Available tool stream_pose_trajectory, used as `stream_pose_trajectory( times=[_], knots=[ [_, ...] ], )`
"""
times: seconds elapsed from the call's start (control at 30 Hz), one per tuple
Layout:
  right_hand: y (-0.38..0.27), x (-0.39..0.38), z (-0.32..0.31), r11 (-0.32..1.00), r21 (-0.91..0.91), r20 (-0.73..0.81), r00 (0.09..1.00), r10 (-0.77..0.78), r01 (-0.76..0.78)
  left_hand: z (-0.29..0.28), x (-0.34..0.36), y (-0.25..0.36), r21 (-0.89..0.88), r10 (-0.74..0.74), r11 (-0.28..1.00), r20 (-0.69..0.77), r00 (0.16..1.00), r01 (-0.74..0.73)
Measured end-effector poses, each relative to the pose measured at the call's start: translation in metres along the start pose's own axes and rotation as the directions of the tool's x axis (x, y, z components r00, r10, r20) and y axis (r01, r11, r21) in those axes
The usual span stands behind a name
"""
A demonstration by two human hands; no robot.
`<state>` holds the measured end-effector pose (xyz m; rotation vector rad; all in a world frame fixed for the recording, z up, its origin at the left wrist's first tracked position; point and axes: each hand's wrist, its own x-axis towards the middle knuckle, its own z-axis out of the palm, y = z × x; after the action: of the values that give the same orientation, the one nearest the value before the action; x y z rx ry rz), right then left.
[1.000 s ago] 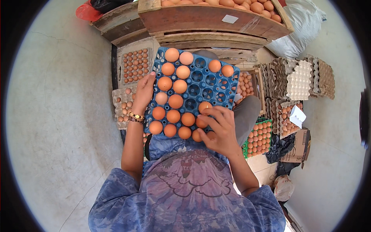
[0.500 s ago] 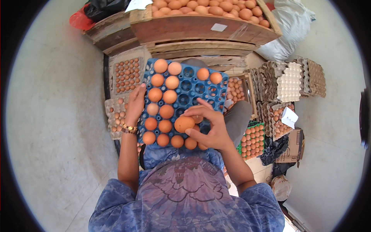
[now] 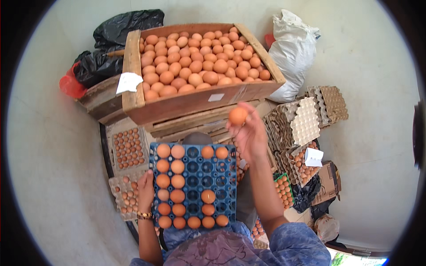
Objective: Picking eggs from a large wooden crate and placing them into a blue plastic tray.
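Observation:
My left hand grips the left edge of a blue plastic egg tray, its thumb on the rim. The tray lies at my lap. Brown eggs fill its two left columns; a few others sit along the near row, at the far right and in the fourth column, among bare cups. My right hand, a little blurred, holds up a brown egg between its fingers, beyond the tray's far right corner. Just past that egg is the front board of a wooden crate heaped with brown eggs.
Grey cartons of eggs lie left of the tray. Stacked empty cartons stand at the right, above a green egg tray and a cardboard box. A white sack and black bags flank the crate.
My right hand has carried the egg from above the tray, forward and to the right. The view has tilted up, showing more of the crate. My left hand still grips the tray.

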<state>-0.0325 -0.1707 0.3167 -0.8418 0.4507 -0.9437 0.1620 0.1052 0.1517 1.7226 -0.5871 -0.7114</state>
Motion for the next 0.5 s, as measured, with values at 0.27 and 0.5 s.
stream_pose_trajectory(
  times=[0.27,0.5],
  knots=[
    [-0.039,0.216,-0.028,0.435,-0.811,0.192,0.88,-0.434,0.392,0.003,0.007,0.02,-0.024,-0.072,0.997,0.052,0.996,0.073],
    [-0.041,0.33,-0.017,-0.222,-0.935,0.346,0.848,-0.401,0.276,0.004,0.014,0.019,-0.024,-0.116,0.993,0.09,0.989,0.119]
  ],
)
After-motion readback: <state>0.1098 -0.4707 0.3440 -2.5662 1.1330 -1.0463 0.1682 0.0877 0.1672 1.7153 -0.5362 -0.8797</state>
